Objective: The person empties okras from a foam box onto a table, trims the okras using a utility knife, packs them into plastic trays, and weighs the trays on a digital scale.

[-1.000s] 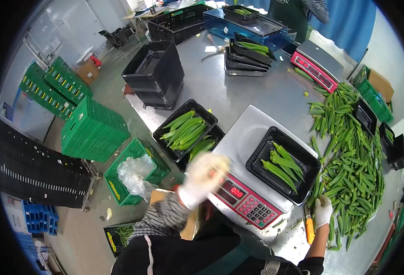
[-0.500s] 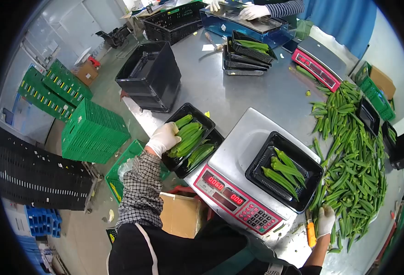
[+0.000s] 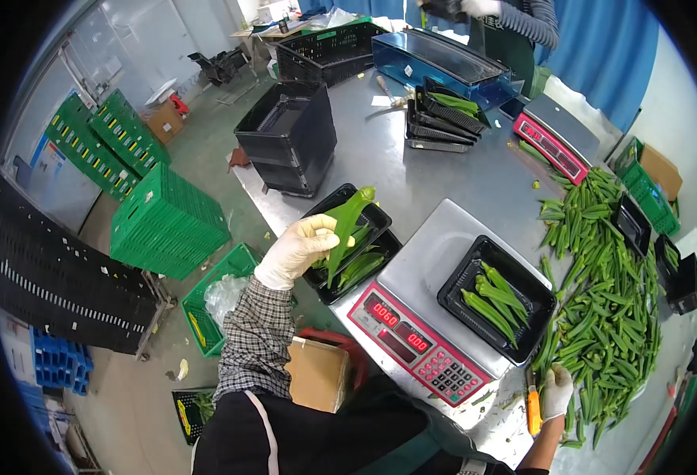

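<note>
- Up comes okra (image 3: 350,226) in the left hand (image 3: 291,252), out of the black tray (image 3: 379,219) by the left edge of the worktop (image 3: 380,176)
- Hands well apart; right hand (image 3: 556,393) beside the okra pile (image 3: 611,313), its grip unclear
- Tray on the scale (image 3: 421,249) gains nothing yet, its load unchanged

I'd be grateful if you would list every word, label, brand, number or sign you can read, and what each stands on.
"0.060": near scale's left display
"0.00": near scale's right display
Too small or blurred: markings on the keypad, far scale's display, green crates.
</note>
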`<action>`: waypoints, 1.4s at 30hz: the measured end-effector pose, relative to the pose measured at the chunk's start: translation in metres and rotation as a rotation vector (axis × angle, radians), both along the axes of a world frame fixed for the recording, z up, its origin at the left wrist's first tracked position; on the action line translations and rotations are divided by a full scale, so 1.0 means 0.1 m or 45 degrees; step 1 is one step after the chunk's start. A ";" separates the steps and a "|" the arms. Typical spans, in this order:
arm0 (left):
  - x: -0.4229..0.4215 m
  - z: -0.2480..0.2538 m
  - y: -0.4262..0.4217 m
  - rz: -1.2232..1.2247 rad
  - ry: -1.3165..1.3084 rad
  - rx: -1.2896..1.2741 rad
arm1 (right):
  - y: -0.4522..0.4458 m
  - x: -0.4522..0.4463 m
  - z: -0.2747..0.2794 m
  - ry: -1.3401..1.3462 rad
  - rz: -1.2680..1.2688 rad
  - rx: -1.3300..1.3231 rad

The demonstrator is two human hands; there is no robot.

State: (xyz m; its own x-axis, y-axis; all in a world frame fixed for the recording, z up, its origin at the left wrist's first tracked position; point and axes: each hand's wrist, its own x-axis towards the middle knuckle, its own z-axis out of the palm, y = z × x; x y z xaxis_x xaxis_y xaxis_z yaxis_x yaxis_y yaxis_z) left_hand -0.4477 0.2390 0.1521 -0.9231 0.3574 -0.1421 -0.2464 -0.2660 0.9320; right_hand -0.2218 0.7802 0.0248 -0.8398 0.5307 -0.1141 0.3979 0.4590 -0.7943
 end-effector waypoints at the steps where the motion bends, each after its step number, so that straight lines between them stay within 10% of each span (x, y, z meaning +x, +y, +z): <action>1: 0.04 0.01 0.02 -0.002 -0.004 0.042 | -0.01 0.01 0.01 0.012 0.002 -0.022; 17: 0.38 -0.02 0.21 -0.224 -0.162 0.611 | -0.13 0.42 0.00 0.021 -0.061 -0.176; 29: 0.74 0.21 1.01 -0.376 0.083 0.135 | -0.39 0.67 0.22 -0.131 -0.133 0.192; 42: 1.19 0.39 1.99 -0.659 -0.105 0.524 | -0.35 1.37 -0.05 -0.271 -0.157 0.870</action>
